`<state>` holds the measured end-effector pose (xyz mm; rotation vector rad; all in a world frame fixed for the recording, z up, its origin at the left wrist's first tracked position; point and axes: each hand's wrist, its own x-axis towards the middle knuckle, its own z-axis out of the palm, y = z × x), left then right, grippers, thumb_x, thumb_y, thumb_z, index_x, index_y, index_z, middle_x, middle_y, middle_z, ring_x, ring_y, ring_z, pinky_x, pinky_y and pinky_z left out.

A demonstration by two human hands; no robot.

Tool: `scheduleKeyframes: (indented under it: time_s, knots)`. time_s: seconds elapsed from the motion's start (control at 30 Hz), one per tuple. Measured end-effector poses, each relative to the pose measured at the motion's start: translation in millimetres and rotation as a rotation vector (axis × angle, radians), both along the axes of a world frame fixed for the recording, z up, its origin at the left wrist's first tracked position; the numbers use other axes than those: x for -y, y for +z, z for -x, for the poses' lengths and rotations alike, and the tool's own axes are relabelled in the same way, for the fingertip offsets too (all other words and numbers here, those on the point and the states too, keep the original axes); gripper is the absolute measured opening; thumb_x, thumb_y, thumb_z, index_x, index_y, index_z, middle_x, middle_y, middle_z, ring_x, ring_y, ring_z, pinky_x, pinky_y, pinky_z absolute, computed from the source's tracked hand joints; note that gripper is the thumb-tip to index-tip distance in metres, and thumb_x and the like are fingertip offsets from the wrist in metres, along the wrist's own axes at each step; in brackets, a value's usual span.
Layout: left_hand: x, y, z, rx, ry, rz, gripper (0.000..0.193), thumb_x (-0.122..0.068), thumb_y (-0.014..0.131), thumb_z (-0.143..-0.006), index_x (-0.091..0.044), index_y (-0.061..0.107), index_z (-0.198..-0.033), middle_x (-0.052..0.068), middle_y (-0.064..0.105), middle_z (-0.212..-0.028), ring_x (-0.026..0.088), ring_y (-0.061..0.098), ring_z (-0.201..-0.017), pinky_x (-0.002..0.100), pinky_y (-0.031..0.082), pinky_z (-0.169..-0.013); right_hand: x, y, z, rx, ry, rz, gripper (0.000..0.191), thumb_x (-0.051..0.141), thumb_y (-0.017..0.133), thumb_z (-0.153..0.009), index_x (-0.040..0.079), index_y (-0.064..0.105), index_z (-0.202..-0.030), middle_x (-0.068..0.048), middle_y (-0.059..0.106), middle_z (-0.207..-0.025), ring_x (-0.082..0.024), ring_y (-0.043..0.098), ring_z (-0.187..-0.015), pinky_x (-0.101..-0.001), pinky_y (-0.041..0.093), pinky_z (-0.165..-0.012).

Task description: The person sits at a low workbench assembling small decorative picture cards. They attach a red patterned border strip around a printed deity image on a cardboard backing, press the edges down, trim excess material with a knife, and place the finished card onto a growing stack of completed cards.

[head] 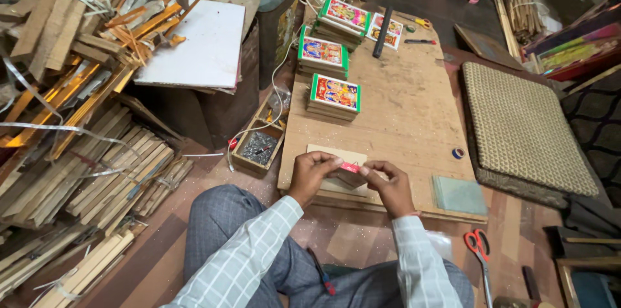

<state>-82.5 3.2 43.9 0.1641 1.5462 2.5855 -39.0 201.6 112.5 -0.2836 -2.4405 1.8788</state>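
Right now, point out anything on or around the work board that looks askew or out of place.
The wood strips at left lie in a loose, tumbled heap. Red-handled scissors lie on the floor off the board. The picture stacks sit neatly; both hands pinch a small red piece.

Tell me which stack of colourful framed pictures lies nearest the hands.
The green-edged stack standing alone mid-board, closest to the left hand and right hand; the others sit farther up.
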Motion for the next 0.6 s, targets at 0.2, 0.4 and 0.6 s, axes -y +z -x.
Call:
scheduleKeyframes:
  time_s: [0.2, 0.4, 0.6]
  knots:
    - [0, 5, -1, -0.006, -0.051, 0.092, 0.017, -0.016, 0.08, -0.087, 0.0, 0.076, -0.093, 0.004, 0.075, -0.084, 0.009, 0.068, -0.073, 0.024, 0.055, -0.065, 3, -31, 6, -0.051, -0.108, 0.251, 0.011, 0.013, 0.081, -0.082, 0.003, 0.076, -0.082, -0.003, 0.072, -0.074, -0.009, 0.055, -0.064, -0.0251, 0.044, -0.06]
    - [-15, 6, 0, 0.089, -0.004, 0.011, 0.012, -0.007, 0.079, -0.082, 0.003, 0.073, -0.081, 0.006, 0.073, -0.076, 0.012, 0.067, -0.066, 0.026, 0.056, -0.061, 4, -39, 9, 0.015, -0.201, 0.322, 0.013, 0.012, 0.083, -0.081, 0.004, 0.073, -0.08, -0.002, 0.071, -0.075, -0.01, 0.058, -0.066, -0.0255, 0.044, -0.061]
    - [-23, 10, 4, 0.129, 0.03, -0.081, 0.012, -0.003, 0.077, -0.082, 0.003, 0.069, -0.074, 0.009, 0.071, -0.073, 0.015, 0.068, -0.064, 0.03, 0.058, -0.06, 16, -20, 5, 0.032, -0.215, 0.298, 0.014, 0.016, 0.082, -0.087, 0.003, 0.076, -0.088, -0.005, 0.071, -0.084, -0.012, 0.059, -0.074, -0.0263, 0.045, -0.066]
